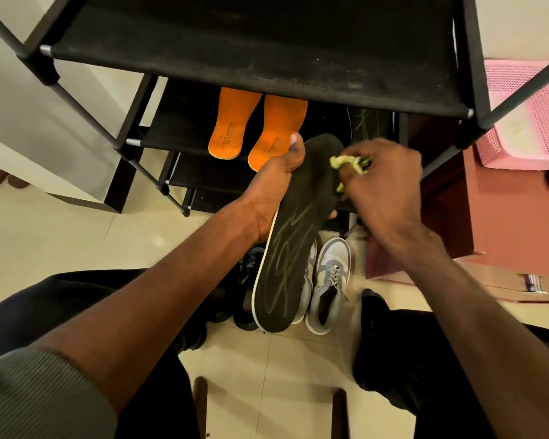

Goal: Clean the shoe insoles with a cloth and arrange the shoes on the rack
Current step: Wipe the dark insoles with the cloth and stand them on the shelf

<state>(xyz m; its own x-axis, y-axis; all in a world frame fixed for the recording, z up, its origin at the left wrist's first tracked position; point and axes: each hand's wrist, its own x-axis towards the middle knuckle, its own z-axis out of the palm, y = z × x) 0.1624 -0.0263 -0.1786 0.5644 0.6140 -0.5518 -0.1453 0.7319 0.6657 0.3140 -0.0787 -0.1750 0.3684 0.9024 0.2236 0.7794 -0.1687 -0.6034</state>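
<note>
His left hand (278,172) grips the dark insole (293,245) while his right hand (384,182) pinches the yellow cloth (441,161) against its toe end.

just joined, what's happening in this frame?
A seated person is cleaning a shoe insole. The left hand grips the dark insole by its side, holding it up in front of the shoe rack. The right hand pinches a yellow-green cloth against the insole's upper end. Two orange insoles already lie on a rack shelf. Grey-and-white sneakers sit on the floor, not yet racked.
</note>
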